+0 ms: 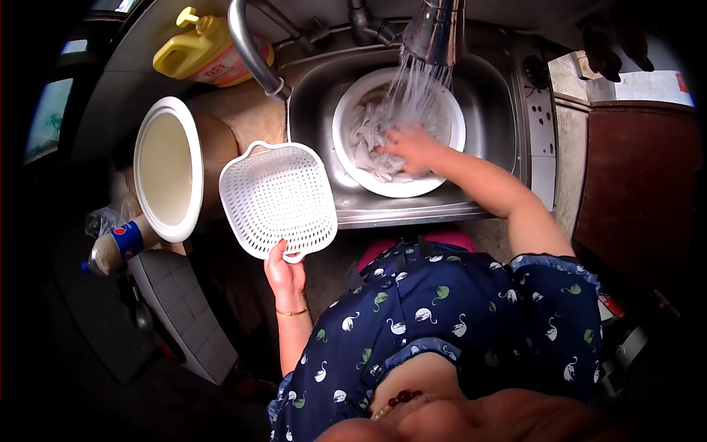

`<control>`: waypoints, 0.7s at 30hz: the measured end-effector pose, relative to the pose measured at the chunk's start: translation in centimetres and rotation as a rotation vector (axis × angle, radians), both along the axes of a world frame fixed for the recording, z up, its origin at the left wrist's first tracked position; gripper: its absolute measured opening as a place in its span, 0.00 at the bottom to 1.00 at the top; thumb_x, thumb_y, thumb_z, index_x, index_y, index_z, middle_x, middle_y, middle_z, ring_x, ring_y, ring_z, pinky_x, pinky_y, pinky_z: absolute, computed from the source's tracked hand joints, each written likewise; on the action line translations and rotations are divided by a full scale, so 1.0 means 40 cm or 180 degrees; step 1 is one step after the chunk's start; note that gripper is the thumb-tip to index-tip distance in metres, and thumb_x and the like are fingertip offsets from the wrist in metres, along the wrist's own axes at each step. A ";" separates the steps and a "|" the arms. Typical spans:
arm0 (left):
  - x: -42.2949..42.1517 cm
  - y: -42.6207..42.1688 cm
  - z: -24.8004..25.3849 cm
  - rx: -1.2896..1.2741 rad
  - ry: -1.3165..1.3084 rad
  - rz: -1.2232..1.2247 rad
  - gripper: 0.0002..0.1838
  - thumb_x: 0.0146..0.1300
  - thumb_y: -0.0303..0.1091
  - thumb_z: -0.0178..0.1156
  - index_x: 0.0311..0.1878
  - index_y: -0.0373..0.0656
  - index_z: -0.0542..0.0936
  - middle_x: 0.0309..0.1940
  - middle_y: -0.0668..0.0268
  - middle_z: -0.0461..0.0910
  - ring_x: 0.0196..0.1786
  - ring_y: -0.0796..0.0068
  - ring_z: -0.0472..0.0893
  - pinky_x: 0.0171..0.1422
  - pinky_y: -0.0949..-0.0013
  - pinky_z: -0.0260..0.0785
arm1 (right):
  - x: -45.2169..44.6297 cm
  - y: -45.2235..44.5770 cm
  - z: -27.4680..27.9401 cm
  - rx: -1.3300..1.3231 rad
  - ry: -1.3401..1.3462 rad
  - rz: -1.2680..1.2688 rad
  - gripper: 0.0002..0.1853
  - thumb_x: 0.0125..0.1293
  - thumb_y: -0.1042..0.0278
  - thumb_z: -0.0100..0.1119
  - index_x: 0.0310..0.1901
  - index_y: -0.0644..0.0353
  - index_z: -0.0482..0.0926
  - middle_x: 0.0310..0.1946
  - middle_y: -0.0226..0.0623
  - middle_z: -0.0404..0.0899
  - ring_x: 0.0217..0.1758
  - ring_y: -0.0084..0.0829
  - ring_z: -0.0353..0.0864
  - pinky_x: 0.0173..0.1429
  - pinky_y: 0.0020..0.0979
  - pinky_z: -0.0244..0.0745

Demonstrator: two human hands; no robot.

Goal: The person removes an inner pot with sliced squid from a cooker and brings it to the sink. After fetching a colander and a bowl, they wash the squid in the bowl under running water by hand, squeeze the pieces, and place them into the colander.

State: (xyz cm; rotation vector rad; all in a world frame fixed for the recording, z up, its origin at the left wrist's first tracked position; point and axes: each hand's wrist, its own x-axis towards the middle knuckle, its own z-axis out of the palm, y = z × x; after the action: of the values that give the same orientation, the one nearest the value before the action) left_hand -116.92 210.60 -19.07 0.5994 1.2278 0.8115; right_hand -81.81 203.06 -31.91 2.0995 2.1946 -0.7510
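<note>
My left hand (285, 274) grips the handle of a white perforated basket (280, 195), which is tilted beside the sink's left edge. Inside the steel sink (490, 140) sits a round white basin (398, 190) with water and pale, whitish pieces (368, 140) in it. Water streams down from a chrome faucet head (434, 33) into the basin. My right hand (414, 149) is over the pale pieces in the basin, its fingers spread and slightly blurred. What the pale pieces are, I cannot tell.
To the left stands a large white oval-looking bowl (169, 169). A yellow jug (202, 51) is behind it. A bottle with a blue label (118, 247) lies at the far left. A curved metal pipe (252, 55) rises at the sink's back left corner.
</note>
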 end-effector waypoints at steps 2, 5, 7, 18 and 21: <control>0.011 -0.003 0.007 0.0011 0.0014 0.0071 0.19 0.62 0.27 0.49 0.57 0.36 0.68 0.49 0.59 0.77 0.45 0.64 0.80 0.36 0.66 0.74 | 0.024 0.004 -0.010 0.0134 0.0273 -0.0736 0.31 0.49 0.66 0.58 0.59 0.48 0.69 0.64 0.46 0.58 0.68 0.49 0.56 0.61 0.61 0.53; -0.005 0.003 -0.006 0.0024 -0.0021 -0.0019 0.20 0.62 0.26 0.49 0.58 0.35 0.67 0.51 0.57 0.76 0.48 0.62 0.79 0.41 0.62 0.76 | -0.039 0.023 -0.017 0.0197 0.0141 -0.1266 0.30 0.49 0.67 0.57 0.59 0.49 0.69 0.65 0.47 0.57 0.68 0.49 0.56 0.62 0.61 0.54; 0.001 0.000 0.000 -0.0011 -0.0057 0.0013 0.21 0.62 0.25 0.48 0.59 0.35 0.66 0.53 0.56 0.75 0.51 0.60 0.78 0.45 0.59 0.75 | -0.025 0.010 -0.027 0.0181 0.0220 -0.0442 0.31 0.50 0.67 0.58 0.61 0.47 0.68 0.65 0.45 0.58 0.68 0.48 0.56 0.63 0.59 0.53; -0.001 0.005 0.006 -0.0058 -0.0144 -0.0086 0.22 0.62 0.25 0.48 0.60 0.34 0.64 0.55 0.55 0.72 0.55 0.57 0.76 0.53 0.54 0.74 | -0.005 -0.044 -0.037 0.0415 0.0697 -0.0605 0.31 0.51 0.69 0.56 0.62 0.45 0.69 0.65 0.46 0.60 0.71 0.45 0.52 0.69 0.52 0.49; 0.003 0.011 0.007 -0.0084 -0.0163 -0.0112 0.22 0.62 0.25 0.48 0.60 0.34 0.65 0.55 0.55 0.73 0.54 0.57 0.76 0.52 0.55 0.74 | 0.047 -0.046 -0.001 -0.0142 0.0176 -0.1376 0.31 0.51 0.69 0.55 0.61 0.46 0.69 0.67 0.48 0.57 0.71 0.45 0.53 0.68 0.50 0.55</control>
State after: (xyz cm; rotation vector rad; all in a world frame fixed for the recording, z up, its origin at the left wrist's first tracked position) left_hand -116.79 211.03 -18.80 0.5740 1.1767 0.7755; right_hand -79.94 201.23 -31.95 2.5915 1.7382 -0.8748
